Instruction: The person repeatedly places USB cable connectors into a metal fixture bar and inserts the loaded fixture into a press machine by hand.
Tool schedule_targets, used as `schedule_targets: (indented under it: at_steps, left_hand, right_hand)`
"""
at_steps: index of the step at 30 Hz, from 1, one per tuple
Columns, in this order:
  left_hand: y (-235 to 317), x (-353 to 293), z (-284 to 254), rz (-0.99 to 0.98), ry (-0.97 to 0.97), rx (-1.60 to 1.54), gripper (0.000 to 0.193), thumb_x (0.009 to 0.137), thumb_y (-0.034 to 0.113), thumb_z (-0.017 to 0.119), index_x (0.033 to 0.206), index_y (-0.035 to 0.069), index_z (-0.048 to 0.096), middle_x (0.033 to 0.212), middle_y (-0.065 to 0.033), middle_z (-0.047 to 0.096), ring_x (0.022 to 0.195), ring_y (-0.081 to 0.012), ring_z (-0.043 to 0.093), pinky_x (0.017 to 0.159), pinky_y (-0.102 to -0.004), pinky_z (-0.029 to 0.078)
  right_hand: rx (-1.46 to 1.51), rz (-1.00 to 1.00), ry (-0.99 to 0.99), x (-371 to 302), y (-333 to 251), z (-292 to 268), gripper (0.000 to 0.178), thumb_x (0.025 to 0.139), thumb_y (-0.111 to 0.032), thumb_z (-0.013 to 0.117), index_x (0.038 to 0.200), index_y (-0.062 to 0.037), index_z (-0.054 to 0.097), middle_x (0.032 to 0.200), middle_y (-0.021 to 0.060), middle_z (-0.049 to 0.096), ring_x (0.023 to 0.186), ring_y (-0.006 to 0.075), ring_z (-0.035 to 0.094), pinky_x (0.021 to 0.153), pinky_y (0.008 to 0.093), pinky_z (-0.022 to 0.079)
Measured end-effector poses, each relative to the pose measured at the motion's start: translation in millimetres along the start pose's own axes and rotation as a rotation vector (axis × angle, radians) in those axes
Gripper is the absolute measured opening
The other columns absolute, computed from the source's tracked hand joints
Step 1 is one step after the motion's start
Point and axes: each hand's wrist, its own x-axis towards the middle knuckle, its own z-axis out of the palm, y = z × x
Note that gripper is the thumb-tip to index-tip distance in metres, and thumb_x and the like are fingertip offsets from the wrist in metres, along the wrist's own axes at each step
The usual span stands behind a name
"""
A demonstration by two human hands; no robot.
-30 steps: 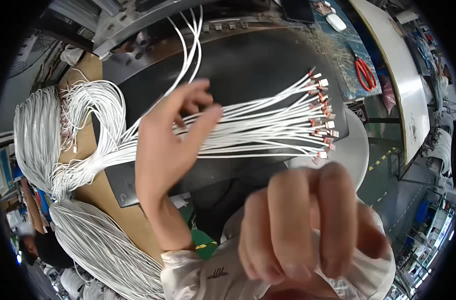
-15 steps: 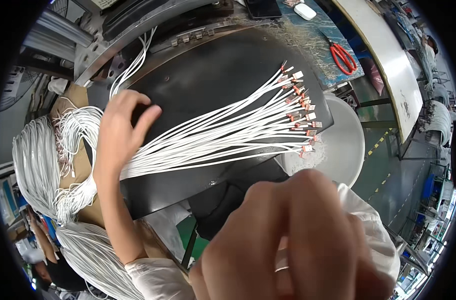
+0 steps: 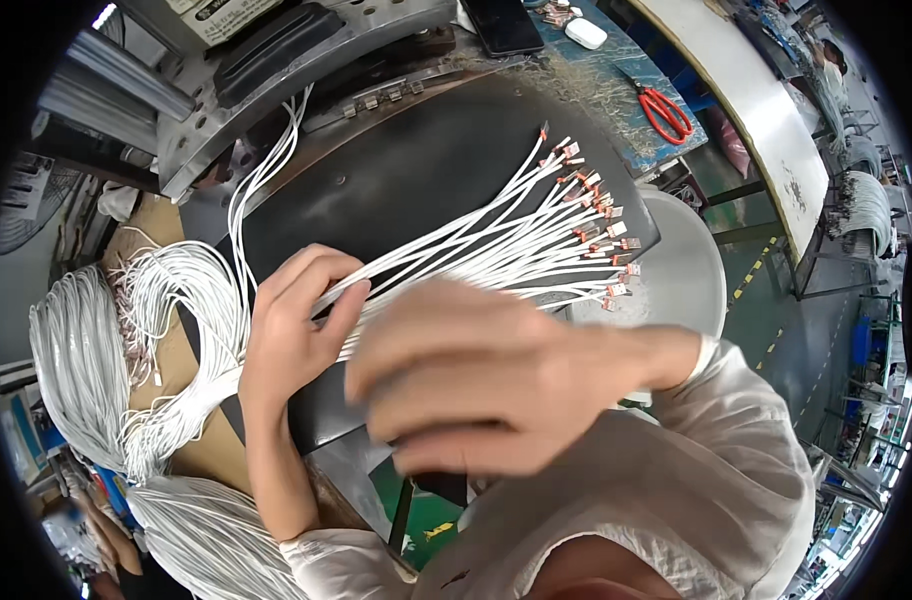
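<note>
A bundle of white cables (image 3: 461, 255) with metal plugs and orange-red parts at their ends (image 3: 596, 210) fans out across the black work surface. Around the bundle, at its left part, my left hand (image 3: 301, 320) is closed, thumb and fingers gripping some of the cables. My right hand (image 3: 486, 375) hovers nearer to me, over the front of the bundle; it is blurred, its fingers stretched leftward and apart, with nothing seen in them. The palm side of this hand is hidden, and it covers part of the cables.
Coiled white cables (image 3: 86, 340) lie at the left. A metal machine (image 3: 326, 60) stands at the back. Red-handled scissors (image 3: 666, 115), a phone (image 3: 503, 25) and a white case (image 3: 586, 33) rest at the far right. Beside the work surface sits a pale round tub (image 3: 691, 265).
My left hand has come down and right onto the cables and closed on them. My right hand has moved away from close to the camera toward the bundle, and its fingers have straightened.
</note>
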Motion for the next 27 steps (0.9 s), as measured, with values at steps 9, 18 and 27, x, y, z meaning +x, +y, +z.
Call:
schedule_targets:
  at_steps: [9, 18, 27]
  left_hand:
    - [-16, -16, 7, -0.348, 0.407, -0.127, 0.015, 0.098, 0.014, 0.065, 0.101, -0.001, 0.065, 0.065, 0.0017, 0.053, 0.057, -0.0020, 0.039, 0.050, -0.0207, 0.030]
    - [-20, 9, -33, -0.534, 0.171, -0.859, 0.023, 0.103, 0.021, 0.059, 0.107, -0.001, 0.066, 0.063, 0.0046, 0.052, 0.050, -0.0011, 0.038, 0.046, -0.0184, 0.026]
    - [45, 106, 67, -0.495, -0.358, -1.145, 0.028, 0.101, 0.023, 0.063, 0.111, -0.003, 0.064, 0.076, 0.0004, 0.060, 0.058, -0.0038, 0.048, 0.053, -0.0193, 0.038]
  right_hand:
    - [-0.686, 0.764, -0.658, 39, 53, -145, 0.021, 0.090, -0.015, 0.069, 0.103, 0.0016, 0.066, 0.079, 0.0112, 0.066, 0.073, 0.0280, 0.063, 0.070, 0.0379, 0.049]
    - [-0.021, 0.995, -0.209, 4, 48, -167, 0.029, 0.099, -0.021, 0.062, 0.116, 0.0021, 0.063, 0.084, 0.0052, 0.066, 0.070, 0.0092, 0.060, 0.063, 0.0264, 0.049]
    - [-0.137, 0.879, -0.194, 6, 44, -222, 0.034, 0.098, -0.026, 0.065, 0.118, 0.0011, 0.064, 0.085, 0.0029, 0.067, 0.073, 0.0073, 0.059, 0.064, 0.0232, 0.048]
